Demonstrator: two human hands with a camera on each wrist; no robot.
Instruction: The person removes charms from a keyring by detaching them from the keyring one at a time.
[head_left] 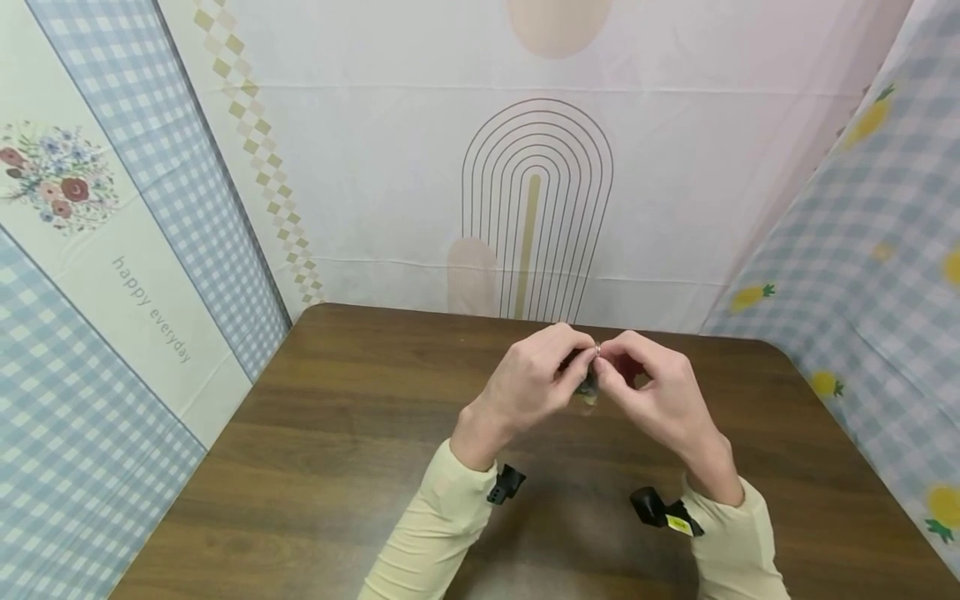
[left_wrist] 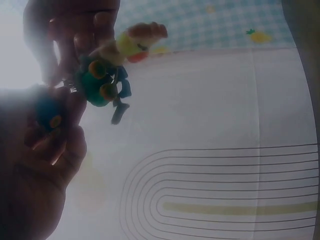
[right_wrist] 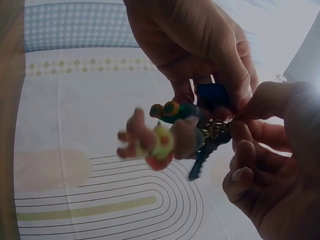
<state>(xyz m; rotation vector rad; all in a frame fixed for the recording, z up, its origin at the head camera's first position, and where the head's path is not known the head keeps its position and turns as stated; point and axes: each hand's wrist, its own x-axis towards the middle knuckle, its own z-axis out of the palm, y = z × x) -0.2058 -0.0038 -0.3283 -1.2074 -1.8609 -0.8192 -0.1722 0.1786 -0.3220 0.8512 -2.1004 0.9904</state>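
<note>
A bunch of keys and small charms hangs between the two raised hands. In the head view, my left hand (head_left: 517, 383) and right hand (head_left: 663, 392) pinch fingertip to fingertip at a small metal ring (head_left: 597, 349). A blue piece (right_wrist: 212, 94) lies against the left fingers. Below them dangle a green charm (left_wrist: 95, 87) with orange round eyes, a pinkish figure (right_wrist: 162, 142) with a yellow-green middle, and a toothed key (right_wrist: 200, 162). Gold chain links (right_wrist: 217, 129) show beside the right fingertips. Fingers hide much of the ring.
Beneath the hands is a brown wooden table (head_left: 352, 433). Behind it hangs a white cloth (head_left: 375, 183) with an arch print, with checked cloths at left (head_left: 150, 125) and right (head_left: 862, 275). Each wrist wears a black camera, one at left (head_left: 506, 484), one at right (head_left: 649, 506).
</note>
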